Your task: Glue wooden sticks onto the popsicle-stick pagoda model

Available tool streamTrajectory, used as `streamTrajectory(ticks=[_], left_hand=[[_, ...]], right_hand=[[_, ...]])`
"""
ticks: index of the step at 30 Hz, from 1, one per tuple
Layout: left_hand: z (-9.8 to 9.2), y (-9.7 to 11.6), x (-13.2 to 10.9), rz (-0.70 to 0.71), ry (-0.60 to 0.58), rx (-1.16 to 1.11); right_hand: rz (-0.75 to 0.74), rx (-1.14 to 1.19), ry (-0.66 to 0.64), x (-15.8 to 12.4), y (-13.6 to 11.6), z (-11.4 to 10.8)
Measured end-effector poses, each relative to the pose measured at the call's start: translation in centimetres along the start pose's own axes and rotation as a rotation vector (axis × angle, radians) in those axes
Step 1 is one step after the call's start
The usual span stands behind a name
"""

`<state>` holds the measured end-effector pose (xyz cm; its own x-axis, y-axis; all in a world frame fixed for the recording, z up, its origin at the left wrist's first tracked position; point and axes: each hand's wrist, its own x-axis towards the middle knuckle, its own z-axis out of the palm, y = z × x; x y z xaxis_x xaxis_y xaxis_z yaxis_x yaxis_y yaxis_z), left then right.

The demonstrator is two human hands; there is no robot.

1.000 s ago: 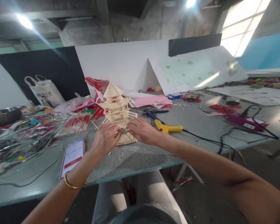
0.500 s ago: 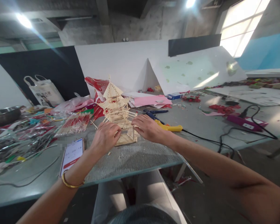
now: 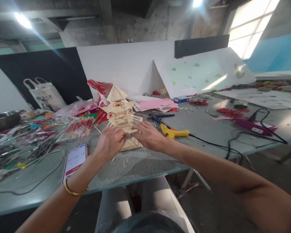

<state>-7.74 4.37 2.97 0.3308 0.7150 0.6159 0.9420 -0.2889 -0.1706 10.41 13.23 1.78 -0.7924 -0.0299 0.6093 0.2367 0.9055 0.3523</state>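
Note:
A small pagoda model (image 3: 118,110) built of thin wooden sticks stands on a grey mat (image 3: 135,165) at the table's near middle. My left hand (image 3: 110,142) is curled against the model's lower left side, its fingertips pinched on a thin stick at the base. My right hand (image 3: 147,136) rests against the lower right side, fingers bent onto the base tier. The base is partly hidden behind both hands.
A phone (image 3: 74,160) lies left of the mat. A yellow glue gun (image 3: 174,132) with a black cable and blue scissors (image 3: 160,117) lie to the right. Packs of sticks (image 3: 79,127), plastic bags and scraps cover the left. White boards (image 3: 199,71) lean behind. A purple power strip (image 3: 253,125) sits far right.
My right hand drew away to the model's right side half a second ago, then came back onto the base front. My left hand has stayed at the lower left.

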Motion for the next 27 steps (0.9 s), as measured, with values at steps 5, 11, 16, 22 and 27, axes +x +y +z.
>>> streamTrajectory(ticks=[5,11,16,22,27], left_hand=[[0.2,-0.1,0.0,-0.005,0.000,-0.012],[0.2,-0.3,-0.2,0.004,0.013,-0.049],[-0.2,-0.8,-0.6,-0.047,0.032,-0.171],[-0.2,-1.2,-0.9,-0.086,0.066,-0.254],[0.3,-0.7,-0.5,-0.067,0.081,-0.278]], right_hand=[[-0.006,-0.008,0.005,-0.1,0.1,0.3],[0.002,-0.005,-0.005,0.0,0.1,0.6],[0.009,0.004,-0.030,0.0,-0.1,0.4],[0.016,0.004,-0.030,0.0,-0.2,0.3],[0.017,-0.003,-0.023,0.1,-0.1,0.5]])
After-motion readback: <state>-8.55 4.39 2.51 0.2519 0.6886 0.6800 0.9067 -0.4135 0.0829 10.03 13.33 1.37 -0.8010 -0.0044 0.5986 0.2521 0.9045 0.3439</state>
